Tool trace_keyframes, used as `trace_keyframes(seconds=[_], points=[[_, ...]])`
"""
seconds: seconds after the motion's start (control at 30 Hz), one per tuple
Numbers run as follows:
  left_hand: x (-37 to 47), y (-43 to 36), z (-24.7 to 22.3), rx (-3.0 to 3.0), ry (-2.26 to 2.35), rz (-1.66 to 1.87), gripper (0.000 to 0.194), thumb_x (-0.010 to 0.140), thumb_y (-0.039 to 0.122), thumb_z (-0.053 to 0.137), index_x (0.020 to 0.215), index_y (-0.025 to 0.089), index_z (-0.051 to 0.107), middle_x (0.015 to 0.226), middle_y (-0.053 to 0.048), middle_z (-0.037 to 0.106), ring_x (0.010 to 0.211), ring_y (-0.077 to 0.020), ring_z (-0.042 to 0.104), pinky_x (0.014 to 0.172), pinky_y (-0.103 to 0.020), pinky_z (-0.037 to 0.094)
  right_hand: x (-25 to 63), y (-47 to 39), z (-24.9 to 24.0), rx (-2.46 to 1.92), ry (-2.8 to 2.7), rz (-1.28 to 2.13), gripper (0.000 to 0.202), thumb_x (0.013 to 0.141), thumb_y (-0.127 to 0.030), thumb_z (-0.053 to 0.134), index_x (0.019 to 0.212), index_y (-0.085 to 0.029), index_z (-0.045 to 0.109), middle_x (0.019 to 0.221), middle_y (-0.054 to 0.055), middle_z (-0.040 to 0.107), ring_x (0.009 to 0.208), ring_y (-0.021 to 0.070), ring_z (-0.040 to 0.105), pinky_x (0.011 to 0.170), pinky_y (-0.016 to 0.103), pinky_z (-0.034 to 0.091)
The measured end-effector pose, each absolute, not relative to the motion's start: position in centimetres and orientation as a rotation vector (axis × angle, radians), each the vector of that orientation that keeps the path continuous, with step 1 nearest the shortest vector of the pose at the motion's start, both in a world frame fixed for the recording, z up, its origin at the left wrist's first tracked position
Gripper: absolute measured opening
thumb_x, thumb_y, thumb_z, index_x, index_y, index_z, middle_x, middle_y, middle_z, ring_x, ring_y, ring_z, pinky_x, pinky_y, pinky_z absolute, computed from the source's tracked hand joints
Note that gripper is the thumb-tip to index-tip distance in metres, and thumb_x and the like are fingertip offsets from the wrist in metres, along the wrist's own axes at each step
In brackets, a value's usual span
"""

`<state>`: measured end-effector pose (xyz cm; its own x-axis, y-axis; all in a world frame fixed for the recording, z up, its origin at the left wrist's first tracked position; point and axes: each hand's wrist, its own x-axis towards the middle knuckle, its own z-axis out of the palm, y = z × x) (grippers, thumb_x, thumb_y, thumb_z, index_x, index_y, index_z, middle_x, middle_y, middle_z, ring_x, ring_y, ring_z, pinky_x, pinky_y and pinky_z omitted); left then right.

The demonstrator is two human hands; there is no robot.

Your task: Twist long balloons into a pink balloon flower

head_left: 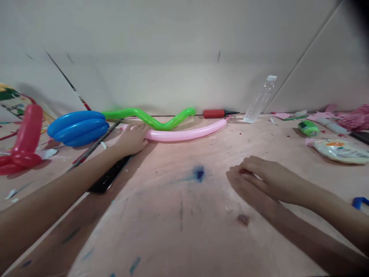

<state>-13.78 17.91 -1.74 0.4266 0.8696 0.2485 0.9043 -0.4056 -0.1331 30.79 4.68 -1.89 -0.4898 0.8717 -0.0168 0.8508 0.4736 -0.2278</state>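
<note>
A long pink balloon [187, 134] lies across the back of the pink table [173, 231]. My left hand [134, 138] is on its left end, with the fingers curved around it. Behind it runs a bent green balloon [161, 125]. Left of my left hand sit bundled blue balloons [79, 128]. A dark phone [111, 175] lies partly under my left forearm. My right hand [261, 175] rests low over the table at the right, its fingers a little bent and apart, holding nothing.
A red pump [213, 113] and an upright clear bottle [259, 102] are by the wall. Red balloons [27, 142] lie far left. At the right are a green roll [308, 128], a white packet [341, 151] and pink paper scraps [356, 119].
</note>
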Motion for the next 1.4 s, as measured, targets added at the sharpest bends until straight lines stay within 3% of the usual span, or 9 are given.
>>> trace_keyframes(seconds=[0.17,0.3,0.5,0.67,0.83,0.9,1.03,1.3,1.4], points=[[-9.5,17.7,-0.9,-2.497,-1.364,-0.151,0.033,0.087,0.018,0.051,0.117,0.011,0.063,0.123,-0.016,0.065,0.116,-0.0317,0.058,0.102,-0.046,0.042,28.2,4.3,-1.5,-1.294,-2.624,0.051,0.023,0.101,-0.027,0.045,0.114,-0.021,0.064,0.116,0.011,0.068,0.107,0.0271,0.062,0.088,0.042,0.050],[-6.0,12.5,-0.5,-2.664,-1.022,-0.246,0.036,0.088,0.027,0.058,0.122,0.018,0.064,0.119,-0.011,0.068,0.111,-0.0302,0.061,0.096,-0.043,0.045,27.0,5.3,-1.2,-1.126,-2.493,-0.406,0.062,0.088,-0.016,0.058,0.147,-0.014,0.042,0.151,0.017,0.049,0.141,0.0344,0.039,0.112,0.051,0.035],[-6.9,7.4,0.4,-2.441,-0.963,-0.432,0.040,0.098,0.041,0.054,0.128,0.017,0.063,0.113,-0.014,0.074,0.099,-0.0309,0.069,0.082,-0.040,0.050,28.4,7.0,0.7,-1.649,-2.497,-0.236,0.015,0.073,-0.012,0.056,0.084,-0.022,0.059,0.085,0.006,0.071,0.081,0.0254,0.064,0.065,0.032,0.036],[-10.8,8.2,0.9,-2.380,-1.106,-0.451,0.055,0.098,0.065,0.042,0.115,0.022,0.072,0.110,-0.013,0.077,0.099,-0.0366,0.071,0.078,-0.043,0.050,29.0,6.9,0.2,-1.779,-2.473,-0.188,0.018,0.074,-0.011,0.052,0.088,-0.022,0.054,0.072,0.003,0.066,0.068,0.0214,0.060,0.058,0.028,0.026],[-11.3,8.6,-0.8,-2.577,-1.175,-0.334,0.054,0.097,0.066,0.042,0.119,0.027,0.072,0.111,-0.010,0.077,0.097,-0.0328,0.071,0.076,-0.038,0.048,28.7,6.1,-1.1,-1.668,-2.527,0.001,0.020,0.073,-0.010,0.055,0.087,-0.022,0.058,0.079,0.003,0.070,0.070,0.0200,0.062,0.059,0.028,0.029],[-10.5,8.3,-1.4,-2.621,-1.232,-0.265,0.050,0.096,0.066,0.046,0.116,0.028,0.071,0.108,-0.008,0.077,0.092,-0.0306,0.071,0.073,-0.035,0.045,28.6,5.9,-1.5,-1.565,-2.532,0.096,0.014,0.080,-0.024,0.063,0.094,-0.023,0.062,0.090,0.004,0.073,0.078,0.0215,0.064,0.063,0.029,0.035],[-8.4,7.3,-2.1,-2.777,-1.308,-0.224,0.052,0.093,0.071,0.049,0.104,0.025,0.069,0.099,-0.005,0.076,0.087,-0.0261,0.070,0.069,-0.031,0.042,27.9,5.5,-1.9,-1.407,-2.536,0.175,0.051,0.083,-0.058,0.069,0.121,-0.024,0.062,0.115,0.008,0.072,0.101,0.0285,0.066,0.080,0.035,0.044],[-7.0,5.9,-2.8,-2.753,-1.165,-0.248,0.045,0.099,0.058,0.049,0.108,0.018,0.066,0.096,-0.009,0.073,0.087,-0.0264,0.067,0.071,-0.035,0.046,27.4,5.4,-1.7,-1.384,-2.604,0.249,0.028,0.091,-0.048,0.062,0.100,-0.022,0.065,0.098,0.007,0.072,0.086,0.0252,0.065,0.070,0.033,0.042],[-5.7,5.0,-3.9,-2.687,-0.998,-0.466,0.033,0.102,0.032,0.051,0.129,0.014,0.059,0.123,-0.013,0.069,0.110,-0.0287,0.063,0.092,-0.041,0.048,27.6,5.7,-1.8,-1.392,-2.586,0.166,0.020,0.089,-0.039,0.063,0.097,-0.021,0.064,0.097,0.008,0.071,0.086,0.0254,0.063,0.070,0.032,0.040]])
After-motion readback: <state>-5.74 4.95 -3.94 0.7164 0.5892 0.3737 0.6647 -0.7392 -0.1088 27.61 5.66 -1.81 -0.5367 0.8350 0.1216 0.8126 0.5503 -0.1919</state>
